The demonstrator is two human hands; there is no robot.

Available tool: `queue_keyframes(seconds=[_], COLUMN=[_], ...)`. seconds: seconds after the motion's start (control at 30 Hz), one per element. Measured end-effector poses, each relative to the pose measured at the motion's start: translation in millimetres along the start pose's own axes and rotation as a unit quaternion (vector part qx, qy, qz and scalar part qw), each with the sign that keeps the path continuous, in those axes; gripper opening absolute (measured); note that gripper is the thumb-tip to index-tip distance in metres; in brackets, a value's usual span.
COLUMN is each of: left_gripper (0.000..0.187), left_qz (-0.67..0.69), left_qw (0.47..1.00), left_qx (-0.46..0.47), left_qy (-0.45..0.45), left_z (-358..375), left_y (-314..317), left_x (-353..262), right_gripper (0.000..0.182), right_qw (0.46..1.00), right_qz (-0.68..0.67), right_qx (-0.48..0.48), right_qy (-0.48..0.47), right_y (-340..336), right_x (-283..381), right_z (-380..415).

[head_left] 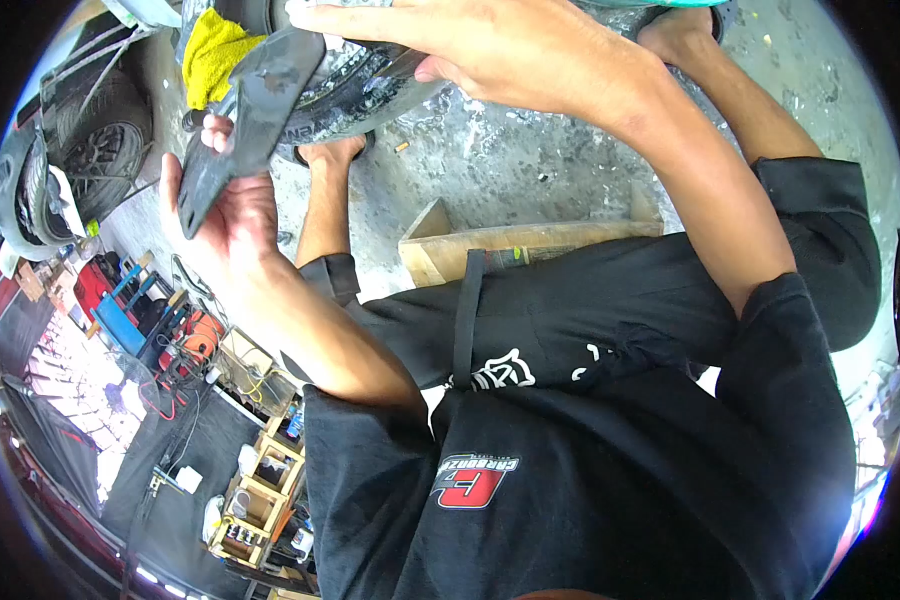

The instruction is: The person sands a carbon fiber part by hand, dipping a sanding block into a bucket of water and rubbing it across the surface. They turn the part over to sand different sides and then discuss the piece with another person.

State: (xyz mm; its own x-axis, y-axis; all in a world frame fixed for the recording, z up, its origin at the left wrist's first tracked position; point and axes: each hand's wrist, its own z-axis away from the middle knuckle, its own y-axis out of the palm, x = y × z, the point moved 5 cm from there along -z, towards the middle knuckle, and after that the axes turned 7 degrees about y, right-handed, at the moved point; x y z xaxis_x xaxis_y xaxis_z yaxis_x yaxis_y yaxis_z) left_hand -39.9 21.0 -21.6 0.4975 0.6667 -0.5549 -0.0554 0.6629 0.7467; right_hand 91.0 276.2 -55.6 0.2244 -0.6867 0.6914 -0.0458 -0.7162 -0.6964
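My left hand (238, 215) is closed around the lower part of a black, flat, angular panel (270, 95), fingers curled over its edge. The panel stands tilted in front of a dark tyre (370, 105) smeared with whitish residue. From the right, my right hand (490, 45) reaches across the top of the view with its fingers stretched toward the panel's upper end and its thumb apart. Its fingertips lie right at that end, partly cut by the frame edge. A yellow cloth (213, 55) hangs just behind the panel, on the left.
Between my legs a wooden box-like stool (530, 240) rests on the stained concrete floor (470, 160). A wheel (100, 140) stands at the far left. Below it are an orange tool (200, 335) and a wooden shelf (260, 485) with small items.
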Motion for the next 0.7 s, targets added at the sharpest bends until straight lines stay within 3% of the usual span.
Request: queue_keyframes(seconds=[0.07,0.17,0.37,0.57,0.7], left_gripper=[0.049,0.047,0.048,0.045,0.045], left_qz=[0.026,0.04,0.079,0.08,0.058], left_qw=[0.998,0.996,0.992,0.993,0.995], left_qx=[-0.056,-0.075,-0.097,-0.074,-0.076], left_qy=[-0.018,-0.017,-0.028,-0.046,-0.032], left_z=[0,0,0,1,-1], left_y=[-1,-9,-22,-20,-25], left_x=[6,9,13,18,17], right_gripper=[0.075,0.072,0.067,0.064,0.064], right_qw=[0.996,0.988,0.996,0.987,0.992], right_qz=[-0.044,-0.079,-0.075,-0.083,-0.079], right_qx=[-0.073,-0.108,-0.038,-0.116,-0.083], right_qy=[-0.027,-0.074,-0.026,-0.068,-0.045], right_y=[-4,-1,4,1,2], right_x=[2,2,0,1,-1], right_z=[2,5,2,4,5])
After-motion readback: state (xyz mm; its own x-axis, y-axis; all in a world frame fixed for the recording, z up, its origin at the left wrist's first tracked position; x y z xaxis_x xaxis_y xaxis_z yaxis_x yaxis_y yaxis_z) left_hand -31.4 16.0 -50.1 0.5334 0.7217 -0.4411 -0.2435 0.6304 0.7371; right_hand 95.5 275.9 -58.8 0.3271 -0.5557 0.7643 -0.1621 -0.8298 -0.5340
